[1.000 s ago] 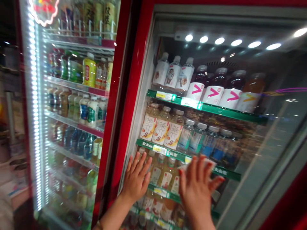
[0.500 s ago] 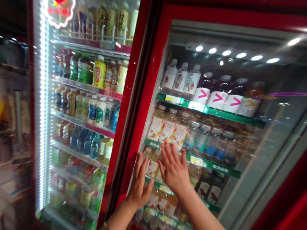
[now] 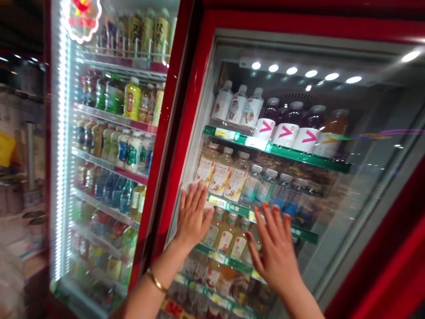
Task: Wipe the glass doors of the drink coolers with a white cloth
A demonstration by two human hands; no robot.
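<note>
My left hand (image 3: 192, 217) is open, its fingers extended near the left edge of the glass door (image 3: 332, 199) of a red-framed drinks fridge. A gold bangle (image 3: 156, 281) circles that wrist. My right hand (image 3: 275, 248) is open too, fingers spread in front of the same glass, lower middle. Whether either palm touches the glass I cannot tell. Behind the glass, between and above my hands, stand tea bottles with white labels (image 3: 221, 177). Clear water bottles with blue and teal labels (image 3: 265, 186) are above my right fingers. Neither hand holds anything.
The red door frame (image 3: 186, 133) runs down left of my hands. Beside it stands a second lit fridge with shelves of bottled drinks (image 3: 133, 99). On the top shelf of the right fridge are dark bottles with white labels (image 3: 285, 133). A yellow object (image 3: 6, 149) shows at far left.
My hands have moved apart: the left has risen and spread flat before the glass, the right has shifted right and slightly down. The view has shifted a little.
</note>
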